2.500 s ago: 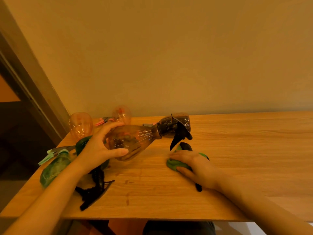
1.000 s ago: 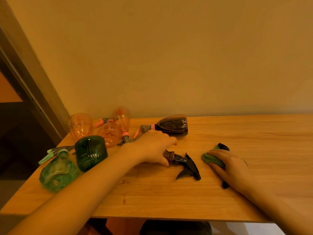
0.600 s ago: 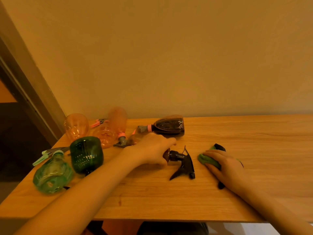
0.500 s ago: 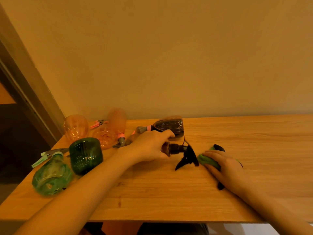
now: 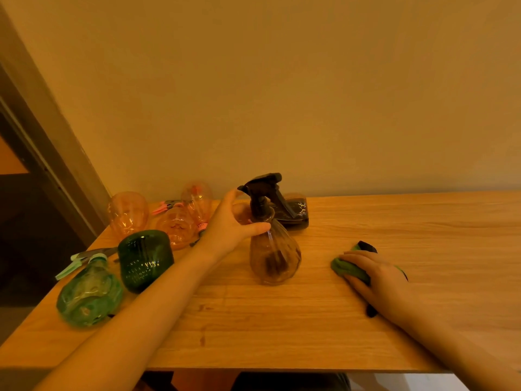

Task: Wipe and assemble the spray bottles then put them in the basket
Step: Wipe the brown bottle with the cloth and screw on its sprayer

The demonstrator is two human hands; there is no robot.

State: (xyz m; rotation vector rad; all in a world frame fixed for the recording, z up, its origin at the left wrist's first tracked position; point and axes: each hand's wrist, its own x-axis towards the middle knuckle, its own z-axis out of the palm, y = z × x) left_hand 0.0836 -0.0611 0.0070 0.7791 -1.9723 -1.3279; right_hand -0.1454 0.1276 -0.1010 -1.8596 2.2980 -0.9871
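A brown see-through spray bottle (image 5: 275, 253) with a black trigger head (image 5: 263, 184) stands upright at the table's middle. My left hand (image 5: 232, 225) holds it at the neck, thumb across the front and fingers behind. My right hand (image 5: 379, 276) rests flat on a green cloth (image 5: 346, 268) to the right of the bottle. A black part (image 5: 367, 245) pokes out from under that hand; what it is cannot be told. No basket is in view.
At the left of the wooden table (image 5: 282, 334) are a dark green bottle body (image 5: 143, 259), a light green bottle (image 5: 89, 296) on its side and several orange bottles (image 5: 128, 213). A dark brown bottle (image 5: 297, 214) lies behind the upright one. The wall is close behind.
My left hand has raised the brown bottle from lying on its side to standing upright. My right hand has stayed on the green cloth.
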